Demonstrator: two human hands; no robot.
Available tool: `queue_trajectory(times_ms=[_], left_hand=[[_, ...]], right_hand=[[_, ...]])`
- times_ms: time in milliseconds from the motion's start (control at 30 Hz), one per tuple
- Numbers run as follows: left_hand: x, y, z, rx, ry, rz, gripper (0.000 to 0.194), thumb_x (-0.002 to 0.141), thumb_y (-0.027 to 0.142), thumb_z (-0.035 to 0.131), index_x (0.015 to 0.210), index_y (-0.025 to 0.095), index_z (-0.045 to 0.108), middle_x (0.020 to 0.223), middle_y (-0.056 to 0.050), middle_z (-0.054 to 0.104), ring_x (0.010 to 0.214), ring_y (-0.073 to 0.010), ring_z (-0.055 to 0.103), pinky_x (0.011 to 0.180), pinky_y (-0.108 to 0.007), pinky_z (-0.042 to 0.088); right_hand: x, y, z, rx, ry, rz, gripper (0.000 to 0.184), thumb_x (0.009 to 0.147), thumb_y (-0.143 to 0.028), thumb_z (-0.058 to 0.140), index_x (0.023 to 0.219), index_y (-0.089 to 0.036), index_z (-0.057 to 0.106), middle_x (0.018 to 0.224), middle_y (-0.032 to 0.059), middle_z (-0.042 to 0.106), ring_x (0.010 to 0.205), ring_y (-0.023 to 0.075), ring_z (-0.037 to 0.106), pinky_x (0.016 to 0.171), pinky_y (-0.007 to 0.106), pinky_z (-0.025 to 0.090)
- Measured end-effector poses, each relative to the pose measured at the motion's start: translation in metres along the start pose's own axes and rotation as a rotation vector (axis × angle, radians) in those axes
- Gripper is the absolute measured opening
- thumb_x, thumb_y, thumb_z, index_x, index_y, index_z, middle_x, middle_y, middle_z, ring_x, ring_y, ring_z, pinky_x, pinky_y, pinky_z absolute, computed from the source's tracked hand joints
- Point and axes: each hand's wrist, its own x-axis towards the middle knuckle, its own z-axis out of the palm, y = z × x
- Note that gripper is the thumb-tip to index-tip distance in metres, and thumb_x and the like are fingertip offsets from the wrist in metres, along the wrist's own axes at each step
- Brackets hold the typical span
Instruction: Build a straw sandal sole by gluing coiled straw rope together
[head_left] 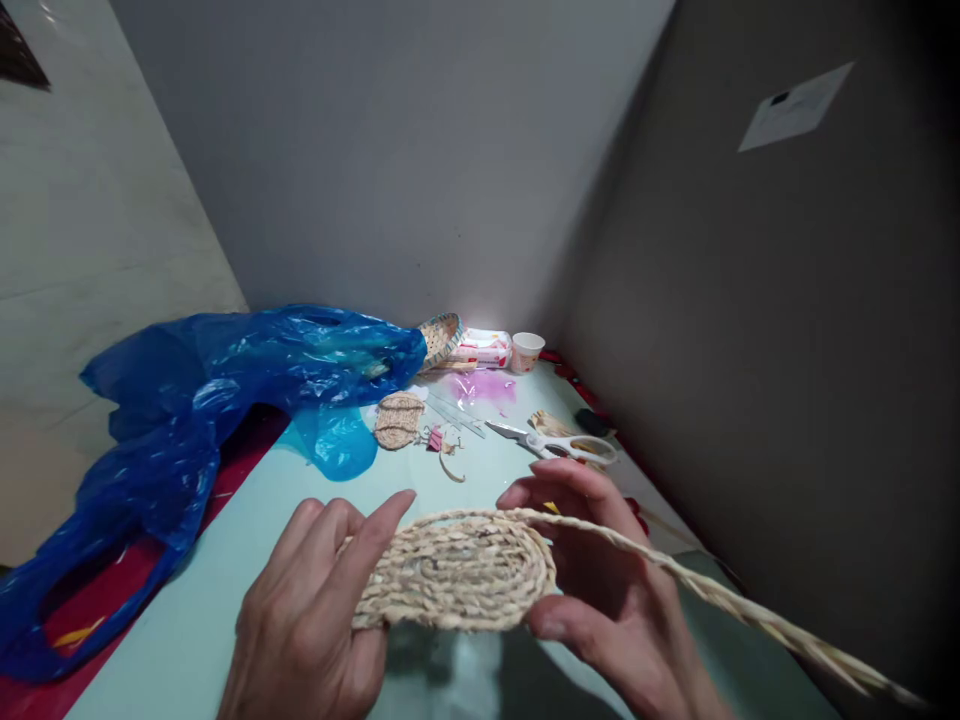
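So the main thing here is a flat oval coil (457,575) of straw-coloured plaited fibre, rope-like rows wound tight and a bit rough and knobbly. It's up above the near part of the bench (195,610), between both hands. Left hand (315,610) is clamped on its left end, index finger sticking up. Right hand (611,600) has the other end pinched, thumb low and fingers at the top, with a gap at the palm.

Left end of the coil is hidden by the fingers, and the loose braid (720,592) runs off past the right hand into dark blur. Can't make out the black thing by the scissors (581,446).

Crinkly blue plastic bag (277,355) drapes over the left edge, grey wall (772,320) close on the right. Bare pale surface between the bag and left hand, scissors beyond the right fingers.
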Motion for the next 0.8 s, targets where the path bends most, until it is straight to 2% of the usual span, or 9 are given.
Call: queue_trajectory(times_ms=[67, 133, 233, 333, 467, 667, 800], left_hand=[[-0.003, -0.001, 0.003, -0.029, -0.073, -0.055, 0.066, 0.079, 0.001, 0.047, 0.141, 0.023, 0.051, 0.090, -0.006, 0.059, 0.083, -0.0254, 0.054, 0.074, -0.037, 0.045], [-0.004, -0.001, 0.005, -0.111, -0.151, -0.095, 0.064, 0.082, 0.008, 0.054, 0.143, 0.028, 0.049, 0.107, -0.007, 0.067, 0.097, -0.0276, 0.060, 0.086, -0.040, 0.050], [-0.002, 0.004, 0.004, -0.337, -0.243, -0.282, 0.056, 0.084, 0.026, 0.066, 0.139, 0.036, 0.055, 0.130, -0.005, 0.068, 0.116, -0.0298, 0.062, 0.097, -0.040, 0.051], [0.003, 0.014, -0.003, -0.600, -0.301, -0.530, 0.044, 0.086, 0.044, 0.065, 0.130, 0.039, 0.066, 0.133, 0.000, 0.070, 0.122, -0.0296, 0.063, 0.102, -0.038, 0.049], [0.009, 0.025, -0.007, -0.749, -0.367, -0.725, 0.042, 0.089, 0.052, 0.061, 0.127, 0.037, 0.070, 0.135, 0.002, 0.070, 0.128, -0.0280, 0.060, 0.108, -0.034, 0.044], [0.009, 0.030, 0.000, -0.836, -0.358, -0.707, 0.044, 0.092, 0.049, 0.059, 0.135, 0.041, 0.063, 0.136, 0.010, 0.068, 0.132, -0.0199, 0.057, 0.108, -0.021, 0.041], [0.006, 0.027, 0.002, -0.833, -0.426, -0.635, 0.045, 0.096, 0.048, 0.053, 0.139, 0.038, 0.060, 0.140, 0.008, 0.065, 0.132, -0.0196, 0.058, 0.109, -0.022, 0.040]], right_hand=[[0.003, 0.000, -0.002, -0.014, -0.014, 0.031, 0.049, 0.079, -0.028, 0.084, 0.120, -0.040, 0.061, 0.119, -0.0002, 0.066, 0.101, 0.0161, 0.068, 0.078, 0.022, 0.058], [0.007, -0.004, -0.006, -0.032, -0.030, 0.043, 0.041, 0.081, -0.025, 0.083, 0.114, -0.039, 0.064, 0.118, -0.0014, 0.066, 0.100, 0.0142, 0.068, 0.077, 0.019, 0.057], [0.012, -0.010, -0.014, -0.080, -0.073, 0.071, 0.034, 0.083, -0.024, 0.081, 0.111, -0.035, 0.067, 0.114, -0.0010, 0.067, 0.098, 0.0135, 0.068, 0.079, 0.019, 0.057], [0.014, -0.013, -0.020, -0.092, -0.138, 0.113, 0.032, 0.084, -0.024, 0.080, 0.112, -0.033, 0.067, 0.113, 0.0000, 0.067, 0.097, 0.0145, 0.068, 0.080, 0.021, 0.057], [0.014, -0.012, -0.024, -0.103, -0.205, 0.132, 0.032, 0.088, -0.022, 0.075, 0.116, -0.033, 0.066, 0.118, 0.0004, 0.067, 0.100, 0.0148, 0.067, 0.082, 0.021, 0.055], [0.014, -0.006, -0.025, -0.107, -0.189, 0.121, 0.030, 0.092, -0.027, 0.071, 0.121, -0.032, 0.064, 0.124, 0.0010, 0.066, 0.107, 0.0150, 0.064, 0.086, 0.021, 0.053], [0.013, -0.006, -0.022, -0.076, -0.194, 0.126, 0.028, 0.093, -0.027, 0.070, 0.120, -0.033, 0.065, 0.121, -0.0005, 0.067, 0.105, 0.0139, 0.064, 0.086, 0.021, 0.053]])
